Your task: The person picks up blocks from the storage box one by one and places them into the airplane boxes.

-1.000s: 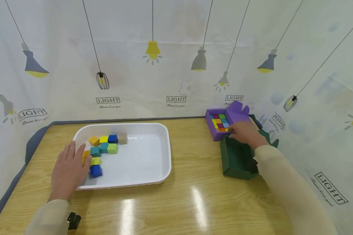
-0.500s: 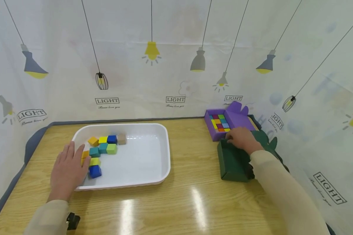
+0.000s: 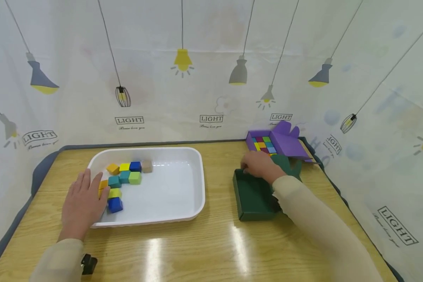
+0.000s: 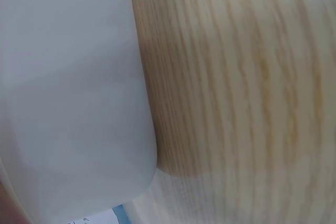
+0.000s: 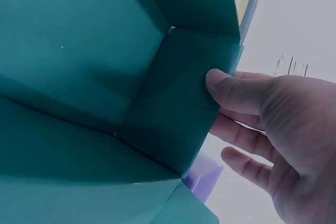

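My right hand (image 3: pixel 260 165) pinches the far wall of a dark green open box (image 3: pixel 255 199), thumb inside and fingers outside, as the right wrist view shows on the box wall (image 5: pixel 181 87). No cubes show in the part of the box that I see. At the left, my left hand (image 3: pixel 82 201) lies with straight fingers over the left rim of a white tray (image 3: pixel 172 188). Several coloured cubes (image 3: pixel 125 177) sit in the tray's left half, some partly hidden by that hand. The left wrist view shows only the tray's outer wall (image 4: pixel 79 98) and wood.
Behind the green box stands a purple box (image 3: pixel 252 136) with its lid folded back, holding several coloured cubes (image 3: pixel 266 144). The wooden table (image 3: pixel 183 254) runs up to a printed curtain (image 3: pixel 155 86) at the back and right. A black clip-like piece (image 3: pixel 89 264) shows at the left wrist.
My right hand has moved left, dragging the green box away from the right side, toward the tray. The left hand, tray and loose cubes stay put.
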A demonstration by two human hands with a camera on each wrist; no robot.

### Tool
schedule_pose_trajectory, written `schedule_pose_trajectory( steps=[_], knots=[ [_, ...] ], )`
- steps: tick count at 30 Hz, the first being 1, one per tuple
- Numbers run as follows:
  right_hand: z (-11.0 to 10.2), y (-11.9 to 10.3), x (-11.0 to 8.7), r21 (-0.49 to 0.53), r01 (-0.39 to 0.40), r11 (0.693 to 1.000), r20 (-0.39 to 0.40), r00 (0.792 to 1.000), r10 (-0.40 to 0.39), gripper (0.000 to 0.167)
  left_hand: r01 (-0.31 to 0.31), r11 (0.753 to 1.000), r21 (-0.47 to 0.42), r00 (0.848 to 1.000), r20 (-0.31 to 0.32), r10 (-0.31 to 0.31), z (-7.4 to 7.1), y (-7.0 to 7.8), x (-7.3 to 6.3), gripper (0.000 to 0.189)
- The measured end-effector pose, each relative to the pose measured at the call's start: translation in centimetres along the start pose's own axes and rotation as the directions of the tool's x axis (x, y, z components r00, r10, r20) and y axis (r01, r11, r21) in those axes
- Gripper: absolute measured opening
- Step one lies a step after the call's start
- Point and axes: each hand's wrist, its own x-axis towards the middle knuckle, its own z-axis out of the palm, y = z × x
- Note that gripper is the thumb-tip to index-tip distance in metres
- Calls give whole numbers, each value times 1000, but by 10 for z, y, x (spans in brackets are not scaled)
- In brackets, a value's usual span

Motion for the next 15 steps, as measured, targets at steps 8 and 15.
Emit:
schedule_pose_trajectory(
  steps=[8, 15],
  knots=[
    [-6, -27, 27, 25, 4, 1000, 22, 1000, -5, 15, -7, 1000, 1, 1000, 3, 7, -1, 2, 2, 65],
    [-19, -16, 19, 87, 3, 996, -11, 1000, -3, 26, -5, 1000, 10, 1000, -12, 5, -1, 2, 0, 63]
  ],
)
